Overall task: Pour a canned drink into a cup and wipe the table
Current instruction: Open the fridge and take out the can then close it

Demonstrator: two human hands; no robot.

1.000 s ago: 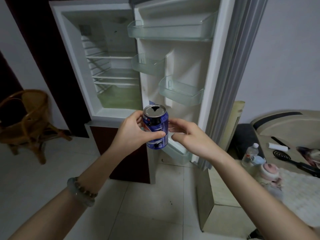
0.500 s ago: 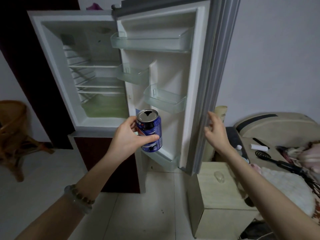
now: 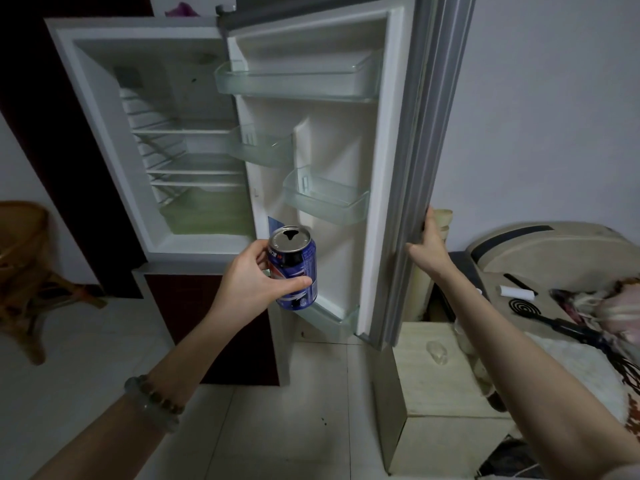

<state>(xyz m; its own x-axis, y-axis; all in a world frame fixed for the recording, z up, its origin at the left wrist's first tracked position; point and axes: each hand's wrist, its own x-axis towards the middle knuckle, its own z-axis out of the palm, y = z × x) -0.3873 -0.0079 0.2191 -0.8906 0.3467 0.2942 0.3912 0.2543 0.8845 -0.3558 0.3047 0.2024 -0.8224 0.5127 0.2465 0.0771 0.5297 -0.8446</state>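
Observation:
My left hand point(image 3: 254, 277) grips a blue drink can point(image 3: 298, 271) upright at chest height, its silver top showing an open mouth hole. The can hangs in front of the open fridge door point(image 3: 412, 174). My right hand point(image 3: 427, 245) rests on the door's outer grey edge, fingers curled around it. A clear glass cup point(image 3: 437, 353) lies on a low pale wooden cabinet point(image 3: 436, 393) just right of the door. No wiping cloth shows.
The fridge's upper compartment point(image 3: 180, 150) stands open with bare shelves and door bins. A wicker chair point(image 3: 24, 271) is at the left. A bed or couch point(image 3: 554, 258) at the right holds a white roll, a black coil and a dark tool. Pale tile floor lies below.
My right hand left the can and moved right onto the fridge door's edge. The left hand kept the can. The view shifted left to right, bringing the whole fridge into view.

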